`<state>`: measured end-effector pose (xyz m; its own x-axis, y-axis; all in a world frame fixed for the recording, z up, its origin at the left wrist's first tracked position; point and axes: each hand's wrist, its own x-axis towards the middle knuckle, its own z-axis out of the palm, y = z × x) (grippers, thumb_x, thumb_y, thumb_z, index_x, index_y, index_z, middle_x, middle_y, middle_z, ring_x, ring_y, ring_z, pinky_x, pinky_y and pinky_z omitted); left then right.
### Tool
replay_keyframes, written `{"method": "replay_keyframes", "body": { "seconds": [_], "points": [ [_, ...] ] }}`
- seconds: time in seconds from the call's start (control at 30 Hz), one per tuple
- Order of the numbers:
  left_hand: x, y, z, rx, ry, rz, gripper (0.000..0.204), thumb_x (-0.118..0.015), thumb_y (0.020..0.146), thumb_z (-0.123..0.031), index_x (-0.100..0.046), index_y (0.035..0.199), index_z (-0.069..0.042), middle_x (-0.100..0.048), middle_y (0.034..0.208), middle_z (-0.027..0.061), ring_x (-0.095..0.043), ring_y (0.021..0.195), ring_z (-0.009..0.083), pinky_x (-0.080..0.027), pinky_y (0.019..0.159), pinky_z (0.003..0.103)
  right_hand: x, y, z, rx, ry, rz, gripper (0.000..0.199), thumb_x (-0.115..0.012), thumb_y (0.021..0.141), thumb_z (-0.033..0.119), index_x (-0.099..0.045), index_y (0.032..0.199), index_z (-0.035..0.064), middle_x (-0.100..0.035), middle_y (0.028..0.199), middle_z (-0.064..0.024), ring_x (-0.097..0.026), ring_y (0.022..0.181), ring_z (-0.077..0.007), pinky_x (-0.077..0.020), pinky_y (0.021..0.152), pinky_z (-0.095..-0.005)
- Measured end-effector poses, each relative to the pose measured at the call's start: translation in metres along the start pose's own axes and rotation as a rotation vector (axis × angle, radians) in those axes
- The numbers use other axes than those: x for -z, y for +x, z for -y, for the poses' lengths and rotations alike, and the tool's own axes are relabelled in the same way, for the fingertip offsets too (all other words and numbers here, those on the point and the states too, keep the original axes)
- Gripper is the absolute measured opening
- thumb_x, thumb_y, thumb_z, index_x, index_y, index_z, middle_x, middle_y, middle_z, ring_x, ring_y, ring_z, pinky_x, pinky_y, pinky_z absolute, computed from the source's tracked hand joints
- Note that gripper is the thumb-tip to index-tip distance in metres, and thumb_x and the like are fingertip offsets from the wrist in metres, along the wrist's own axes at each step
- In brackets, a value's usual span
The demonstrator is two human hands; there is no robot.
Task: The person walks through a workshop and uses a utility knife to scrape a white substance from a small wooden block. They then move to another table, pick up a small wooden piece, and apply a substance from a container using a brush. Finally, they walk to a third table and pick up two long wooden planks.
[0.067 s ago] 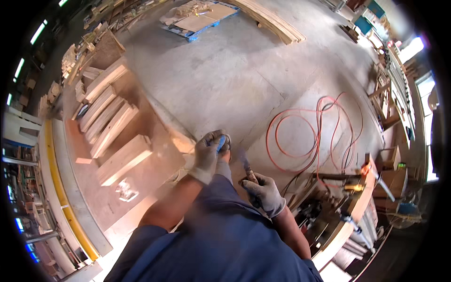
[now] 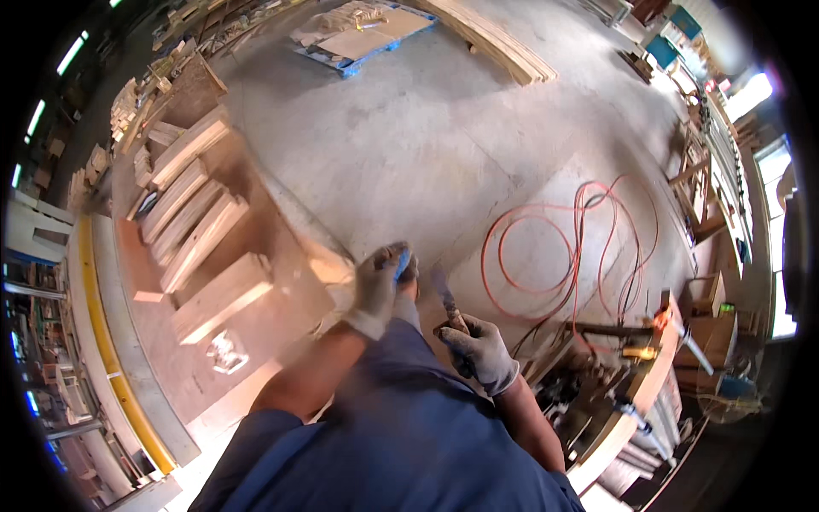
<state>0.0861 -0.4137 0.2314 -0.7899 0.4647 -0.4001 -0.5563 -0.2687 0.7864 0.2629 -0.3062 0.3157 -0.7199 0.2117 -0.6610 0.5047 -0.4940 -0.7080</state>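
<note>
Both my hands wear grey work gloves with dark palms and fingers. My right hand is closed round the dark brown handle of a putty knife. Its flat blade points up and away from me, a little left. Just left of it, my left hand is held out above my dark blue clothing with its fingers curled closed. A bright blue patch shows at those fingers; whether it is a held thing or part of the glove, I cannot tell. The hands are apart.
On the left, a brown worktable bears several wooden boards and crumpled white scrap. A red hose lies coiled on the concrete floor. Clamps grip a wooden bench edge at right. Long planks and a blue pallet lie ahead.
The whole view has shifted slightly, the surroundings sliding a little down. My left hand sits a touch lower in the picture; the right hand keeps the putty knife in the same grip.
</note>
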Motion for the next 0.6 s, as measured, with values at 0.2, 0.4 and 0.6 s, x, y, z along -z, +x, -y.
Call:
{"method": "replay_keyframes", "body": {
  "seconds": [0.2,0.4,0.6],
  "points": [
    [-0.018,0.090,0.012,-0.270,0.378,0.371,0.029,-0.057,0.104,-0.030,-0.070,0.105,-0.003,-0.071,0.096,0.0070,-0.066,0.084,0.0159,-0.054,0.077,0.030,0.012,0.123,0.092,0.028,-0.131,0.059,0.019,-0.066,0.098,0.022,-0.059,0.089,0.0063,-0.055,0.064,0.0003,-0.048,0.048,-0.0070,-0.0348,0.042,-0.0236],
    [-0.058,0.174,-0.075,0.051,-0.126,0.178,0.033,-0.054,0.107,-0.031,-0.065,0.110,0.000,-0.072,0.100,0.0143,-0.067,0.087,0.0208,-0.054,0.086,0.034,-0.007,0.207,0.179,0.056,-0.369,0.112,0.018,-0.069,0.094,0.018,-0.062,0.086,0.0028,-0.057,0.061,-0.0035,-0.052,0.045,-0.0113,-0.0395,0.041,-0.0272],
    [-0.008,0.245,-0.166,-0.069,-0.267,-0.167,0.037,-0.054,0.106,-0.035,-0.064,0.110,0.001,-0.063,0.071,0.0092,-0.065,0.074,0.0183,-0.054,0.066,0.032,0.115,0.361,0.185,-0.107,-0.358,-0.057,0.025,-0.071,0.094,0.023,-0.063,0.081,0.0032,-0.061,0.064,-0.0067,-0.054,0.046,-0.0155,-0.0433,0.041,-0.0323]
  ]
}}
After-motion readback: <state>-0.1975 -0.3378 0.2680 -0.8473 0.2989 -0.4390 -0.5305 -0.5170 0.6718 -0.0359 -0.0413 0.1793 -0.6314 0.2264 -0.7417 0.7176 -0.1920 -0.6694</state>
